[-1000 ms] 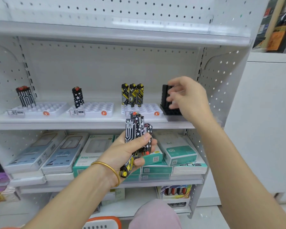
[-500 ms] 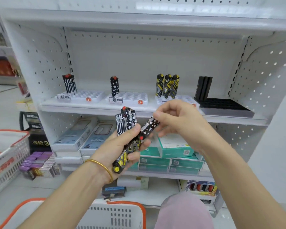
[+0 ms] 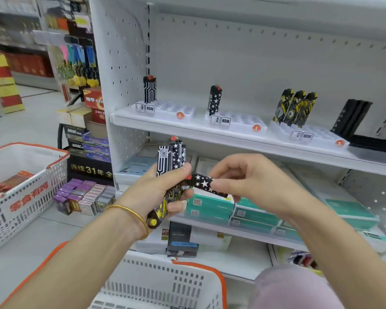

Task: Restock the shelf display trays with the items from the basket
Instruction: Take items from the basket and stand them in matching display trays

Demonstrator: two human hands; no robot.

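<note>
Right hand (image 3: pixel 250 181), mid-frame, pinches one star lighter (image 3: pixel 204 185) between thumb and fingertips, the other fingers loosely curled. The star lighter is a slim black stick with white stars and a red cap. It lies near horizontal with the cap end pointing to 9 o'clock, just beside the left thumb.

Left hand (image 3: pixel 165 188), at 9 o'clock of the right hand, has its fingers wrapped round a bundle of lighters (image 3: pixel 171 159) with the thumb across the front. The upper ones stick out at 12 o'clock: one black with white line pattern, the others starred with red caps. Yellow-black ones poke out at 6 o'clock, yellow cap down. There is a gold bangle (image 3: pixel 132 214) on the left wrist.

On the shelf (image 3: pixel 210 134), at 12 to 2 o'clock of the hands, are four trays:
- The leftmost tray (image 3: pixel 167 109) has one lined lighter (image 3: pixel 149 90) upright.
- The second tray (image 3: pixel 243 122) has one starred lighter (image 3: pixel 214 100) upright.
- The third tray (image 3: pixel 321 134) has three yellow-black lighters (image 3: pixel 295 109) side by side.
- The black tray (image 3: pixel 374 143) has a row of black lighters (image 3: pixel 352 118) at its back.

A white basket (image 3: pixel 165 284) with an orange rim sits at 6 o'clock, contents not visible. A second basket (image 3: pixel 20 190) at 9 o'clock stands on the floor. Teal boxes (image 3: pixel 210 207) are stacked on the lower shelf behind the hands.
</note>
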